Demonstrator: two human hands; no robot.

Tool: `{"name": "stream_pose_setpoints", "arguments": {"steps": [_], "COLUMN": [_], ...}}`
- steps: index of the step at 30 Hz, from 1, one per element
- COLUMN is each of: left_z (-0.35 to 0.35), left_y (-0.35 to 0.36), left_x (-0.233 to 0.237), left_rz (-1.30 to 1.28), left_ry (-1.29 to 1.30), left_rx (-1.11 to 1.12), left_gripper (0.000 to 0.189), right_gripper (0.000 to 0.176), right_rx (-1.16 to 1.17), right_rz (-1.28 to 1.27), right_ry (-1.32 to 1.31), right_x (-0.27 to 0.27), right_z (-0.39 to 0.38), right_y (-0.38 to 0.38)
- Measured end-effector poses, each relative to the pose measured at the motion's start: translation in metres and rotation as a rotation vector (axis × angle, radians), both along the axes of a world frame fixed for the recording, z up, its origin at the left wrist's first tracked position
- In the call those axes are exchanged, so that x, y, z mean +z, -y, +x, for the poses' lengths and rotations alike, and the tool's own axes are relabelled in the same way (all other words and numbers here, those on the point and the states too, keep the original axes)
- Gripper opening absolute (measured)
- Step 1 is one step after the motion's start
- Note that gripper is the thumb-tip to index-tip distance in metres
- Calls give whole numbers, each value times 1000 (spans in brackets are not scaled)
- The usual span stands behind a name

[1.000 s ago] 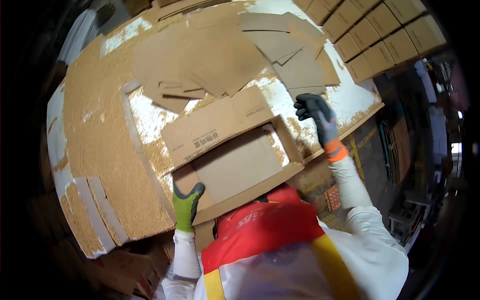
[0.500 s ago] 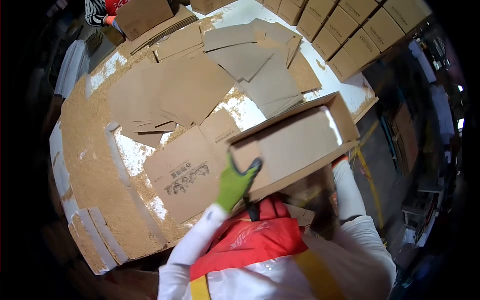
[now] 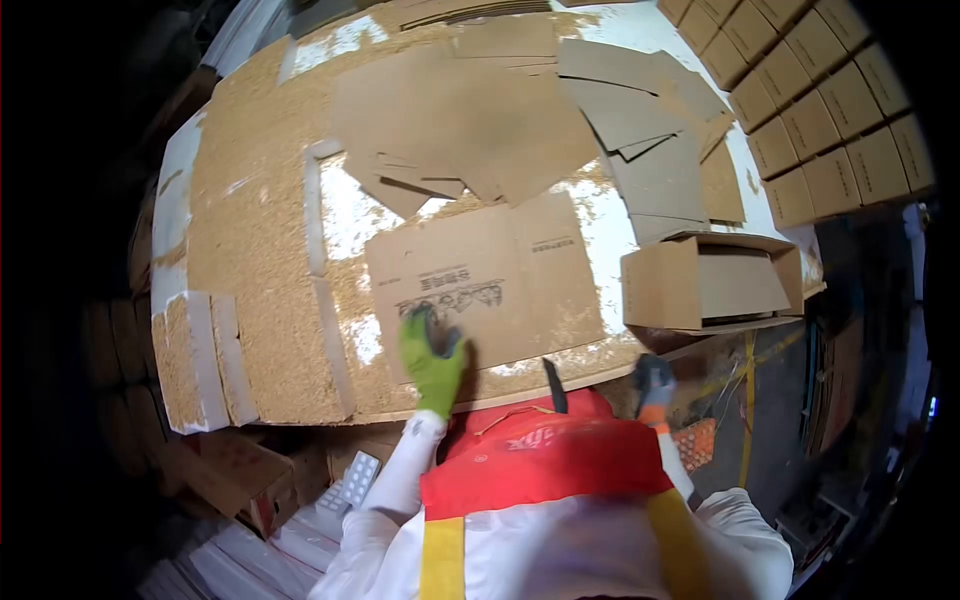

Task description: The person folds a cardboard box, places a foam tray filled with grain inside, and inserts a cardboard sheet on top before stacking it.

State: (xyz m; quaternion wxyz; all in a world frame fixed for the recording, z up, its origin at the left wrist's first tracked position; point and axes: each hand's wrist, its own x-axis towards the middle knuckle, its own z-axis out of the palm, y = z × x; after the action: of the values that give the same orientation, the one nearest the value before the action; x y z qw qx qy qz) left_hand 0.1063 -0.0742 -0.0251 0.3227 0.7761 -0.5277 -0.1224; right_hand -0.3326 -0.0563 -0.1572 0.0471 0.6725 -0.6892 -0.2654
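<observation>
My left hand point(image 3: 434, 365), in a green glove with dark fingertips, is over the lower left part of a flat printed cardboard sheet point(image 3: 490, 285). Its thumb and fingers are apart, with nothing held between them. At the table's front edge on the right, my right hand point(image 3: 655, 380) wears a dark and orange glove; its fingers are blurred and I cannot make out their shape. Just above it, an open cardboard box point(image 3: 675, 290) stands at the table's right edge with a grey-brown panel point(image 3: 740, 283) inside.
Overlapping brown sheets point(image 3: 460, 120) and greyish sheets point(image 3: 650, 150) lie across the back of the worn table point(image 3: 250, 220). Stacked closed boxes point(image 3: 825, 120) stand at the back right. Below the table's left side is another carton point(image 3: 235, 475).
The view has shifted. My left hand has left the open box and is over the printed sheet. The box now rests at the right edge, and my right hand is off it.
</observation>
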Motion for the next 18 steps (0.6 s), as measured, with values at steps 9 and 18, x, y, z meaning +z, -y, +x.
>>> {"name": "stream_pose_setpoints", "arguments": {"steps": [9,18], "left_z": [76,93], "left_y": [-92,-96], "left_x": [-42,19], "left_rz": [370,17], "left_ry": [-189,5], "left_rx": [261,11], "left_gripper": [76,59], "right_gripper": [76,63], "right_rx": [-345,-57], "right_rz": [-449,-335], "right_ry": [1087,1265], "right_x": [34,98], "right_z": [167,168], "right_y": [80,96]}}
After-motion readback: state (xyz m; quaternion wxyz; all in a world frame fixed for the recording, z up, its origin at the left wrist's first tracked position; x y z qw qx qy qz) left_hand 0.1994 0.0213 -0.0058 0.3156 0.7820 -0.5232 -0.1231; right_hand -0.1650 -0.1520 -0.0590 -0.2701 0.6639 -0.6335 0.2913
